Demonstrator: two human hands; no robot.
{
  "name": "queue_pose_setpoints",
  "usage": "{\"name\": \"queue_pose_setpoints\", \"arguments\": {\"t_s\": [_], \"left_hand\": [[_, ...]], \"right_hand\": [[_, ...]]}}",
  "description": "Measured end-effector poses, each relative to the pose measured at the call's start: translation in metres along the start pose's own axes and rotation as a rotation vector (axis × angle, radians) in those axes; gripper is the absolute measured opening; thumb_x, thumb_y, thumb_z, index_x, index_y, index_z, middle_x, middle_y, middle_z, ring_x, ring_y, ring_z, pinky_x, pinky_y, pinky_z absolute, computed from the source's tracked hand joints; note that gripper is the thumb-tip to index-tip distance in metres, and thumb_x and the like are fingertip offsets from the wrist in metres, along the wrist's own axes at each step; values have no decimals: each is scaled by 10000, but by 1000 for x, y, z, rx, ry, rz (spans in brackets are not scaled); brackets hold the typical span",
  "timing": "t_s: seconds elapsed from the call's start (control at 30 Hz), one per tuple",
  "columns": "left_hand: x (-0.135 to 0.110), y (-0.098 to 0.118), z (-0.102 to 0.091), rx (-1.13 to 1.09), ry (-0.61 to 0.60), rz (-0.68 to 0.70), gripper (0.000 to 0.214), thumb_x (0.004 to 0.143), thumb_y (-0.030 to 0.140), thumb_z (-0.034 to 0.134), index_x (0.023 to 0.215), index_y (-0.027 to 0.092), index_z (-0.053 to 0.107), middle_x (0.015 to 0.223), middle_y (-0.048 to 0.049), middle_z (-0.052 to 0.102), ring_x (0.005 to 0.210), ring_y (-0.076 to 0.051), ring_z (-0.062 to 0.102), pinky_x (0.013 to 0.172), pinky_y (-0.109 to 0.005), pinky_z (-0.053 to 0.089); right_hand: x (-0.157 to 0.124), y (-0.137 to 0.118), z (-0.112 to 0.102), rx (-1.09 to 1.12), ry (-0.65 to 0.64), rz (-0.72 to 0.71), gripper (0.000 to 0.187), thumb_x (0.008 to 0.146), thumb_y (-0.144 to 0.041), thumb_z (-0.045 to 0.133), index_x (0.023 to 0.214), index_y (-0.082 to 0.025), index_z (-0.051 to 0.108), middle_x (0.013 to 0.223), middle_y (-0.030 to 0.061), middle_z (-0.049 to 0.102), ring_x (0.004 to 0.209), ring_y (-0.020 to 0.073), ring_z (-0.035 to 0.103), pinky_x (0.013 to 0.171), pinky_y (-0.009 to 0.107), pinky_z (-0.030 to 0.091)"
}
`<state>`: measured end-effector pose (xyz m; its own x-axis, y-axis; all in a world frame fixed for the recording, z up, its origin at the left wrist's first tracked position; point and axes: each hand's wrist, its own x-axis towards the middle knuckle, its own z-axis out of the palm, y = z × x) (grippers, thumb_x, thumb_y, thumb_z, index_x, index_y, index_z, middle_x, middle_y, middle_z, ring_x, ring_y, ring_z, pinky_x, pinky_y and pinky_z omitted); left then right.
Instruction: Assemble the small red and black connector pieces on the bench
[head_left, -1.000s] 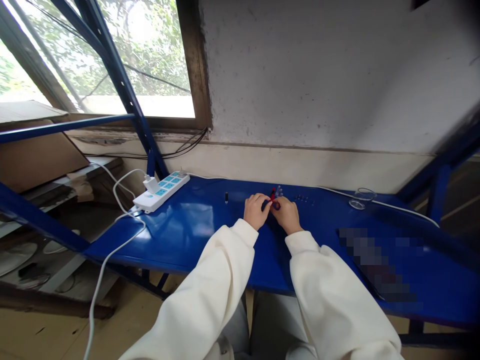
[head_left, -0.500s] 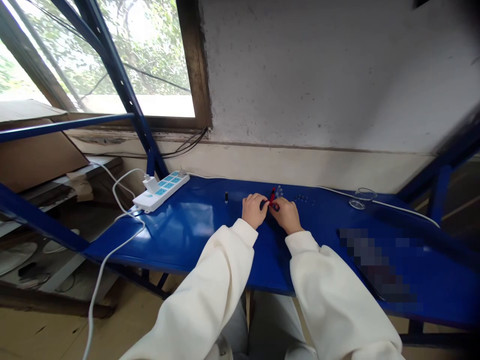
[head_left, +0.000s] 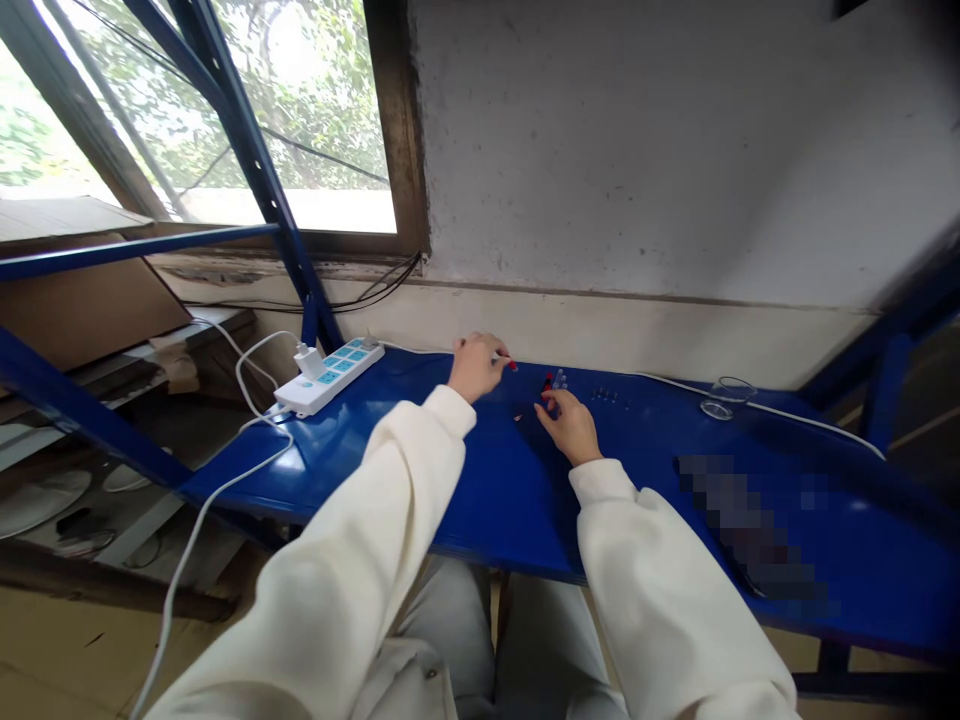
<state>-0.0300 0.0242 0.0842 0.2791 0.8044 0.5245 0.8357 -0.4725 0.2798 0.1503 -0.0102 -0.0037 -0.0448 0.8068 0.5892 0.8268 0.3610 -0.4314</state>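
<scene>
My left hand (head_left: 477, 367) is over the back of the blue table, its back toward me. Most of its fingers are hidden behind it, and a small red spot shows at its right side. I cannot make out whether it holds anything. My right hand (head_left: 572, 424) hovers further right, thumb and fingers apart, with nothing visible between them. Just beyond its fingertips is a small red and black piece (head_left: 547, 381), beside some clear plastic pieces (head_left: 560, 379). Between my hands, a tiny pale piece (head_left: 517, 417) lies on the table.
A white power strip (head_left: 330, 376) with a plugged-in adapter sits at the left end. Several tiny parts (head_left: 604, 394) lie to the right, before a clear round container (head_left: 718, 408). A blurred dark item (head_left: 750, 530) lies at front right. Blue frame posts (head_left: 259, 170) rise at left.
My hands have separated: the left moved left and back, while the right stayed near its place and its fingers spread. The small black cylinder at the back is now out of sight.
</scene>
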Motion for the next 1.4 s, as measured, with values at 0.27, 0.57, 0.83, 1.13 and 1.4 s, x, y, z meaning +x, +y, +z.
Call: {"name": "queue_pose_setpoints", "arguments": {"t_s": [0.27, 0.57, 0.83, 1.13, 1.4], "left_hand": [[10, -60, -20, 216, -330, 50, 82, 675, 246, 601, 710, 197, 657, 961, -72, 564, 987, -257, 408, 846, -414, 260], [-1, -73, -4, 219, -353, -5, 96, 678, 249, 584, 715, 200, 658, 976, -70, 558, 999, -258, 398, 854, -423, 250], [-3, -74, -2, 188, -328, -34, 105, 683, 274, 585, 713, 204, 658, 986, -67, 556, 994, -259, 395, 843, -420, 241], [-5, -73, 1, 170, -310, -30, 94, 684, 272, 591, 696, 200, 651, 969, -63, 563, 989, -254, 400, 851, -434, 233], [-5, -73, 1, 196, -337, -42, 117, 696, 281, 574, 702, 188, 645, 988, -73, 557, 997, -265, 392, 856, -433, 237]], "right_hand": [[-1, 1, 3, 44, -75, 6, 232, 768, -305, 443, 897, -175, 587, 734, 33, 564, 582, 125, 490, 563, 238, 373], [-2, 4, 6, 50, -74, -5, 234, 766, -303, 440, 891, -176, 592, 718, 30, 563, 579, 123, 493, 567, 237, 388], [-2, 4, 6, 57, -85, -4, 240, 773, -310, 425, 889, -182, 591, 719, 34, 564, 578, 130, 493, 567, 245, 390], [-1, 3, 4, 56, -75, -1, 225, 767, -298, 435, 881, -182, 591, 722, 28, 566, 585, 125, 496, 577, 238, 386], [0, 1, 0, -2, -41, 36, 209, 761, -288, 434, 844, -184, 595, 707, 25, 571, 580, 120, 501, 554, 229, 368]]}}
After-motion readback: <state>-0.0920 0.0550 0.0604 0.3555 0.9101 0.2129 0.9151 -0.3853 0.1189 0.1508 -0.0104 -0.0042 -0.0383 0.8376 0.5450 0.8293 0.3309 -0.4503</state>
